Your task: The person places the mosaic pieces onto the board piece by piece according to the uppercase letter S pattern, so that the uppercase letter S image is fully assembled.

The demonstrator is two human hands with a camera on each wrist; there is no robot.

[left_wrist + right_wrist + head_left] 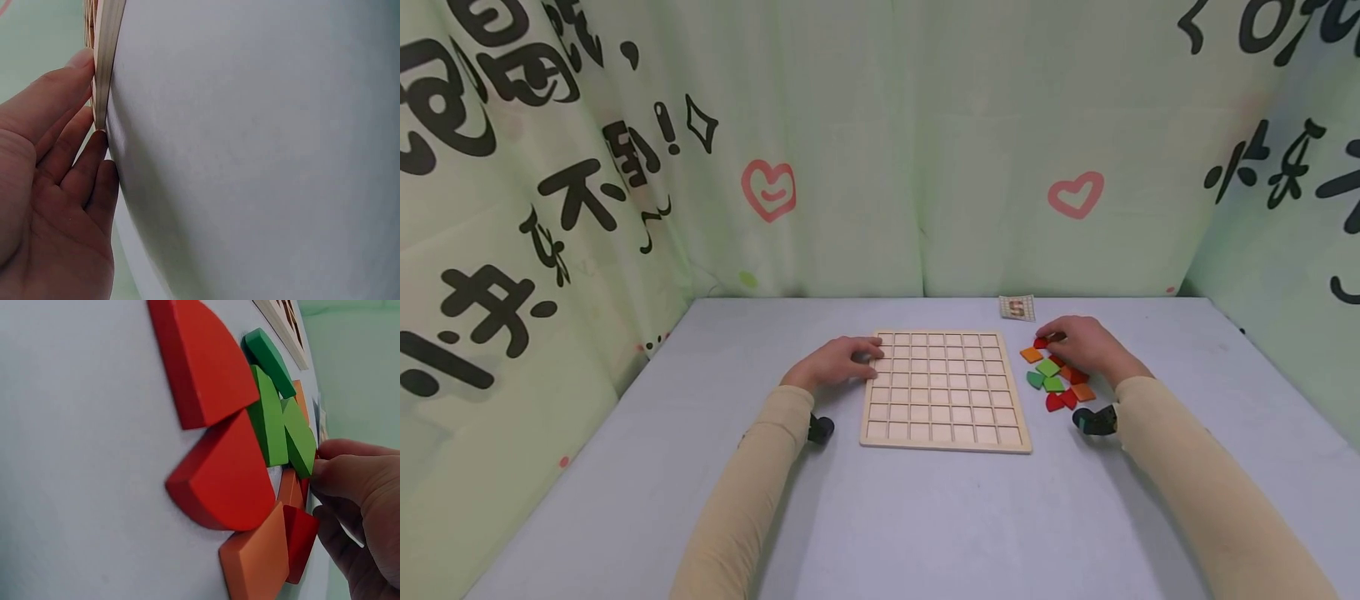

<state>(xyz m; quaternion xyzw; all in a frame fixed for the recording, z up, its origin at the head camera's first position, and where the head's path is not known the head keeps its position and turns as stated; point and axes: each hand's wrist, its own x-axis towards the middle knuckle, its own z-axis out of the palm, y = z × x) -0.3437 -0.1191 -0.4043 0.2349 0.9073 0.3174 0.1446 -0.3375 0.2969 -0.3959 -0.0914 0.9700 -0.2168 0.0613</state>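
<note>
A light wooden board with a grid of square cells lies flat on the table. My left hand rests at its left edge, fingers fairly straight; up close, the thumb lies against the board's rim. Right of the board, my right hand pinches a small red block at the far end of a loose pile. Its fingertips are partly hidden behind a light green block in the right wrist view. Red quarter-round blocks, orange blocks and a dark green block lie close by.
A small printed card lies near the table's back edge. Pale green curtains with black lettering and pink hearts hang behind and at both sides. White tabletop stretches in front of the board.
</note>
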